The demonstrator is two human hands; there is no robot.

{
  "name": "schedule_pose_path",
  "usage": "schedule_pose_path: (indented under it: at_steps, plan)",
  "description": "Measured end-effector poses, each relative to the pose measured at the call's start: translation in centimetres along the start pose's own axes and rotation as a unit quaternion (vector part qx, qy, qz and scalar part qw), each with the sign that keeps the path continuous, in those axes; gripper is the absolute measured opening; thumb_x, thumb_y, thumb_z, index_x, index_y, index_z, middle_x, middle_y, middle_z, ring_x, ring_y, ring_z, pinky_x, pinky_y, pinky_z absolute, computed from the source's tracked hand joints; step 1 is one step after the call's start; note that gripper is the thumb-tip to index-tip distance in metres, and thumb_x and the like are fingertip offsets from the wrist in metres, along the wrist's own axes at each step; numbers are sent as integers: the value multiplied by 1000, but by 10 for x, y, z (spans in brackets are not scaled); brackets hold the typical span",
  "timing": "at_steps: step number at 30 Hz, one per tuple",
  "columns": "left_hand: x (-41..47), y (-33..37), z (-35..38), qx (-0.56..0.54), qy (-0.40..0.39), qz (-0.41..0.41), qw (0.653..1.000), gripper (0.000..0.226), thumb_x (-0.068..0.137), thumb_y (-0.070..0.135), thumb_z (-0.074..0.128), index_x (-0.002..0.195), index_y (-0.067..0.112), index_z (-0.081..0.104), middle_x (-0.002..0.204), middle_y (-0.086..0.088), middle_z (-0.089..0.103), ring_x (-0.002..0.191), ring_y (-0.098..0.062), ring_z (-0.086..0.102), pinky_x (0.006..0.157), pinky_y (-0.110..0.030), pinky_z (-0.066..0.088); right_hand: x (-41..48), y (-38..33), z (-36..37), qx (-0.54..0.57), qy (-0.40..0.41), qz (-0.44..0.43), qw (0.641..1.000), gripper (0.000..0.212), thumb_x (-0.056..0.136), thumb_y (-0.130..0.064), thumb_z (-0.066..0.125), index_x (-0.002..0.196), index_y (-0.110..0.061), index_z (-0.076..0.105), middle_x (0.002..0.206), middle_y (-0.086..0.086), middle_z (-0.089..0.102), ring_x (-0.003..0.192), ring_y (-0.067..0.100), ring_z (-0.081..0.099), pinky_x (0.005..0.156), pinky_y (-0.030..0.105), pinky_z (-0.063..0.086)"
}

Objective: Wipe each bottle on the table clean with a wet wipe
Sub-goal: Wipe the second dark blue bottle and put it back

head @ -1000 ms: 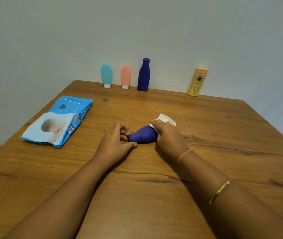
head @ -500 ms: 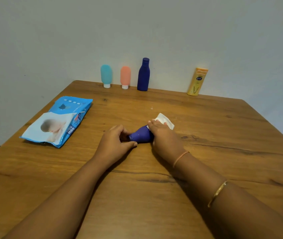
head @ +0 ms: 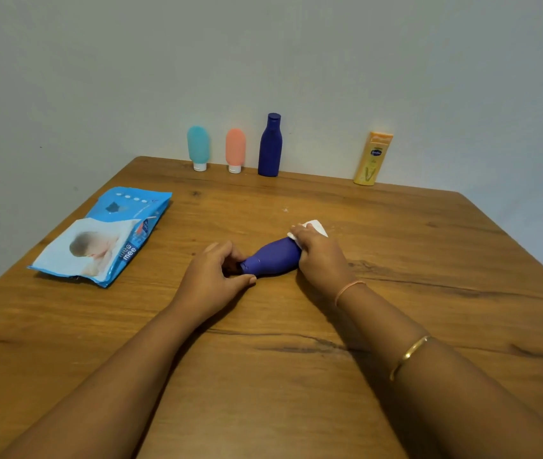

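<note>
On the counter, a row of four bottles stands well behind the lying purple bottle, which looks mid-wipe: left hand fingers pinch its cap end, right hand fingers clamp the wet wipe round its base, and whether the others are done I cannot tell.

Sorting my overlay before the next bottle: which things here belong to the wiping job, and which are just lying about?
Job:
purple bottle, on its side, with the wet wipe at its base end
teal tube, peach tube, dark blue bottle and yellow bottle, standing by the wall
wipes pack

Lying about:
only the table itself, which carries it all
</note>
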State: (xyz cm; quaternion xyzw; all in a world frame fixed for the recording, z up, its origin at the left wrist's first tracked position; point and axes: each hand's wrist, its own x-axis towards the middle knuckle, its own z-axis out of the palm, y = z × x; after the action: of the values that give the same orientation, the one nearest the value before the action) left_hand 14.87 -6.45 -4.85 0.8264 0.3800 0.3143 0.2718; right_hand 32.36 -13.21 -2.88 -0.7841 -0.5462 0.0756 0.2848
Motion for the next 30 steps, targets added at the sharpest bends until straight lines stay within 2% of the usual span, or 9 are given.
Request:
schedule_pose_path:
  at_steps: [3,8,11,15,17,22,24,26,30]
  plan:
    - [0,-1,0,2,-1,-7,1000,30,65,21,82,86,17,61,89,4,58,82,-8,53,70,-21,44,-6,-15,2,-47,-35,-34,998,51,88,5,41,138,-8,39,148,9,35,141,21,21,116,36,7]
    - [0,0,-1,-4,-5,-10,1000,29,65,20,82,83,19,60,87,6,56,80,-6,52,68,-21,43,-22,-28,10,-21,-89,-163,982,53,91,2,43,142,-12,35,150,4,33,141,15,22,112,19,2]
    - [0,-1,-2,0,-3,-6,1000,30,64,21,83,83,18,60,87,4,58,81,-7,53,69,-23,44,-9,-9,0,-17,-66,-116,991,52,90,3,41,138,-15,42,144,3,42,136,17,32,108,14,9]
    - [0,0,0,7,-5,-6,1000,30,65,21,82,84,17,59,88,4,57,82,-9,52,70,-25,44,6,0,-2,-48,-42,-27,998,53,88,4,40,137,-14,44,144,6,43,137,23,30,114,31,16]
    - [0,1,0,7,-5,-5,1000,30,65,20,82,83,18,59,87,5,56,82,-9,52,68,-22,42,-1,-15,4,-31,-63,-38,997,51,88,2,42,136,-14,45,142,7,44,137,26,29,114,34,17]
    - [-2,2,-3,-13,3,-1,1000,28,65,12,80,79,16,57,86,4,56,80,-5,52,65,-15,42,-26,-46,17,6,-90,-160,983,45,87,1,49,128,-15,52,130,6,55,124,20,43,116,33,16]
    - [-2,2,-3,-11,6,11,1000,30,64,11,81,78,17,56,85,7,54,77,-3,52,63,-9,40,-14,-36,9,-7,-94,-134,986,46,88,1,47,132,-14,49,135,6,51,130,22,39,116,32,17]
    - [-1,2,-3,6,7,28,1000,31,64,10,81,81,18,56,84,10,51,77,-4,52,63,-13,41,-1,-22,-1,-49,-89,-77,992,49,88,0,46,135,-14,46,137,8,50,131,28,38,114,36,22]
    - [-1,3,-3,60,1,66,996,29,68,11,78,87,17,57,88,10,47,81,-7,48,65,-12,35,5,-12,-14,-73,-56,-34,995,44,87,-1,48,129,-15,52,123,7,58,115,28,50,101,36,38]
